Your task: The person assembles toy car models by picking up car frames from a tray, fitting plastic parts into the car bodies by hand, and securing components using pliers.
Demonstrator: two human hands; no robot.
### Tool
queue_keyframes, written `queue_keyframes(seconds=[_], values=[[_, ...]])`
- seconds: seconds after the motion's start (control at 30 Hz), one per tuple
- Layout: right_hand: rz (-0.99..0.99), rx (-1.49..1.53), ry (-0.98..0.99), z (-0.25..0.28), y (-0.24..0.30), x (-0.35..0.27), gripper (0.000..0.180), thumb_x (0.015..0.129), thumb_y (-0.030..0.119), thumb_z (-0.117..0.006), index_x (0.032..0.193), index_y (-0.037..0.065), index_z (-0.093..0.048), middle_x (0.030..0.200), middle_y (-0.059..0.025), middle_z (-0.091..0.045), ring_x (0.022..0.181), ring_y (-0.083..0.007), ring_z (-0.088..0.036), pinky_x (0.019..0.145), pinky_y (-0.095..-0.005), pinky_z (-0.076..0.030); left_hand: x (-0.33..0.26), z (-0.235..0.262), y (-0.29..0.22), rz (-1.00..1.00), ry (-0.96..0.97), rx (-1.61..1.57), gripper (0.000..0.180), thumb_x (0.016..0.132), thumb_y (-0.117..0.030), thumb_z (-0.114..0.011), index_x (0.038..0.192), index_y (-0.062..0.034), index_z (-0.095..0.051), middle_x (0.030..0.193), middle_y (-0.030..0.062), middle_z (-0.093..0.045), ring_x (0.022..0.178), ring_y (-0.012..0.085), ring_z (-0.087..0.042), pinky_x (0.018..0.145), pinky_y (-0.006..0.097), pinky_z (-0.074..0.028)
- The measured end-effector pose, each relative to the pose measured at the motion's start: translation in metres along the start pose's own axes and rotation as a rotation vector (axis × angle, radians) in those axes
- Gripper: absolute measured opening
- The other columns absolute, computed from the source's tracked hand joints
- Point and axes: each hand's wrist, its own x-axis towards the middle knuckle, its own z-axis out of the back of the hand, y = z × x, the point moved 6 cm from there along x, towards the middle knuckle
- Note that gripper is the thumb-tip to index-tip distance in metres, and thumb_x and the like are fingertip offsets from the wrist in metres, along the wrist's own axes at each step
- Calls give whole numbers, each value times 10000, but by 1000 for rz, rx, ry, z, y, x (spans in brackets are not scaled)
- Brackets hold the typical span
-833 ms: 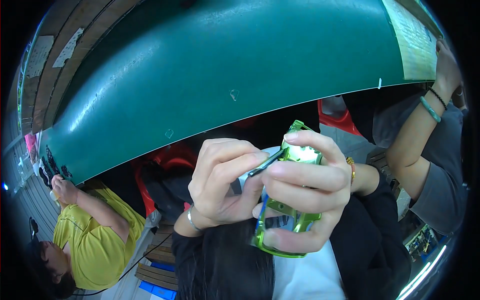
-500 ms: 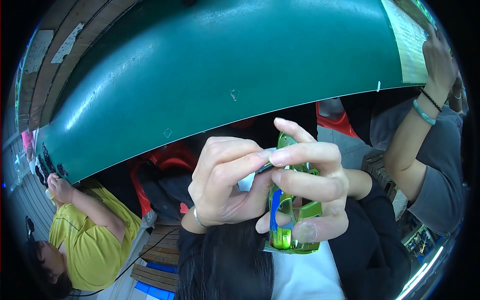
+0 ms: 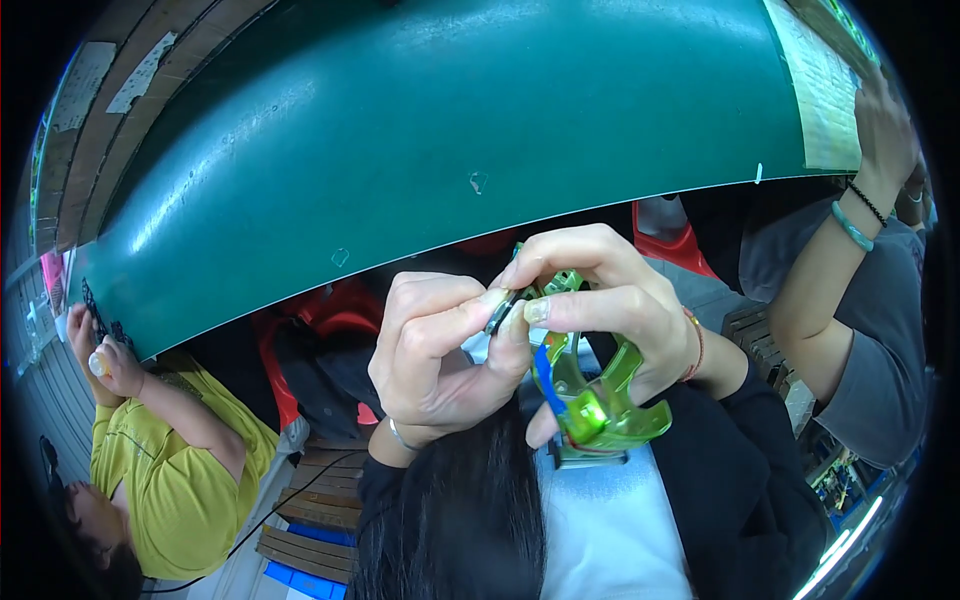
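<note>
In front of my chest, my left hand [image 3: 430, 350] pinches a small dark part [image 3: 503, 313] with a pale edge between thumb and fingers. Close beside it, my right hand [image 3: 625, 295] is closed round a see-through green plastic piece [image 3: 622, 385], a curved frame with openings. A blue strip [image 3: 547, 375] runs down the left side of that piece. My right thumb and forefinger tips meet at the dark part, right by the frame's upper end. Whether the dark part is joined to the frame, I cannot tell.
A green-topped table [image 3: 500, 100] stretches ahead, its near edge beyond my hands. At the left a person in a yellow shirt [image 3: 185, 470] handles dark pieces. Another person's arm [image 3: 815, 280] reaches to a paper sheet [image 3: 825, 110] at the right. Red stools [image 3: 340, 315] stand below.
The green piece has tilted, its lower end swinging right. My right fingers have shifted up to the dark part, which shows more plainly. The person in yellow has brought both hands together.
</note>
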Motion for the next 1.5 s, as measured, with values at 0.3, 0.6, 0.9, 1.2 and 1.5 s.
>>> queue_keyframes(seconds=[0.3, 0.6, 0.9, 1.2, 1.5], values=[[17, -155, -33, -4, 5, 11, 731, 740, 281, -960, 1297, 26, -562, 1257, -217, -561, 950, -265, -636, 812, -361, -552, 6, -4, 11, 44, -44, -181, 185, 807, 49, -818, 954, 25, -707, 858, 120, -707, 726, 209, -649, 628, 296, -514], [-742, 881, -288, 3, -26, -5, 589, 954, 445, -769, 1266, -18, -581, 1213, -108, -639, 1113, -167, -633, 972, -354, -529, -1, 5, 21, 369, -44, -303, 128, 1020, -53, -669, 1047, 51, -738, 951, 165, -709, 729, 142, -638, 616, 246, -493], [-841, 951, -261, -2, -21, 0, 593, 987, 506, -705, 1247, -15, -591, 1112, -99, -634, 965, -152, -675, 820, -349, -616, 13, 1, 6, 228, 153, -63, 242, 909, -44, -735, 1145, -78, -777, 1274, 160, -645, 1106, 262, -572, 870, 341, -487], [-1050, 1046, -281, -3, -19, -3, 578, 1003, 518, -671, 1207, -20, -618, 1011, -117, -674, 860, -169, -710, 700, -321, -639, 2, 1, 15, 260, 244, -268, 111, 932, -97, -751, 1032, -55, -730, 1240, 164, -552, 1132, 254, -558, 935, 384, -507], [-1118, 1152, -313, -9, -24, -9, 575, 1008, 496, -671, 1203, -44, -633, 987, -124, -690, 813, -182, -723, 659, -317, -632, 3, 2, 19, 242, 235, -287, 110, 877, -147, -799, 924, -65, -743, 1234, 158, -546, 1149, 279, -552, 1009, 419, -472]])
